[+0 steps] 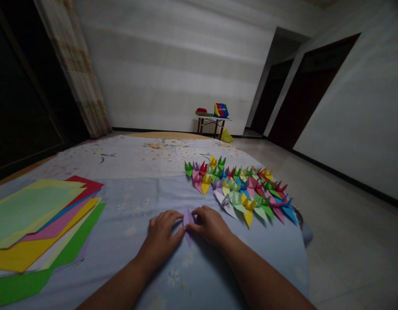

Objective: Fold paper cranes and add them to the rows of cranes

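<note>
A small purple sheet of origami paper (188, 217), folded into a narrow diamond, stands between my two hands near the front of the table. My left hand (165, 232) pinches its left edge between thumb and fingers. On the opposite edge, my right hand (210, 226) grips it the same way, its thumb across the lower part. The paper's pointed lower end shows below my thumbs. To the right sit several rows of folded paper cranes (239, 185) in many colours, the closest just beyond my right hand.
A stack of coloured paper sheets (34, 215) lies spread on the left of the table. A floral tablecloth (128, 157) covers the round table, whose edge curves away on the right. By the far wall stands a small side table (213, 118) with a colourful box (221, 110).
</note>
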`<state>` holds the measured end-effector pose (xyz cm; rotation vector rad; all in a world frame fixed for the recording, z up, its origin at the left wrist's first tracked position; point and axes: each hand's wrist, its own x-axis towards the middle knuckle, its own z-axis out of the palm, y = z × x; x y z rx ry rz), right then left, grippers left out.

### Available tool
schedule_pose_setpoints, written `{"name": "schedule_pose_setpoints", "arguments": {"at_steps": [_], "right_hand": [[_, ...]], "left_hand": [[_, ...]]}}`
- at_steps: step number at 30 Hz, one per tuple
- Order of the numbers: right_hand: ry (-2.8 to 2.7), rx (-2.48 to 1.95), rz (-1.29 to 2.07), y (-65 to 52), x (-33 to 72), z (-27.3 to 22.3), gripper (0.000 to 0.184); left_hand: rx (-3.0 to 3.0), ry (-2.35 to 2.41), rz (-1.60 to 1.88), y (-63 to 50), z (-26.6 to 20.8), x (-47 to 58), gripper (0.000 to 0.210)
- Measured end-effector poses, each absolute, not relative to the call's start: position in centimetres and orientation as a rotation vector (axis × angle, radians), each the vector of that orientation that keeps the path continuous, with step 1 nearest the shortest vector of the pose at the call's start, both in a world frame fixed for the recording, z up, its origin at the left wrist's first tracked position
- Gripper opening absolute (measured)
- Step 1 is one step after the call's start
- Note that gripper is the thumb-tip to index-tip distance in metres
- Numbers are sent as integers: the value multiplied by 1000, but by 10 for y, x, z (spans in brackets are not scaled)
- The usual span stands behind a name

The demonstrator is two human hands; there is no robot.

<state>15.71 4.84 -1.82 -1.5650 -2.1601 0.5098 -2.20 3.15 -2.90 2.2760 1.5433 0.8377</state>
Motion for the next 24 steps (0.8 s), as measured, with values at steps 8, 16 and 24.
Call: {"name": "schedule_pose_setpoints", "arguments": {"at_steps": [8,16,24], "right_hand": [[-2116,-1419,607,52,159,-22,31],[-2019,-1368,762,55,161,-22,14],[-2097,-1244,741,57,166,-26,9]], "left_hand": [[2320,1569,790,32,-36,-23,31],[2266,1552,832,33,-34,-23,37],[2275,1469,856,30,-26,-20,19]]}}
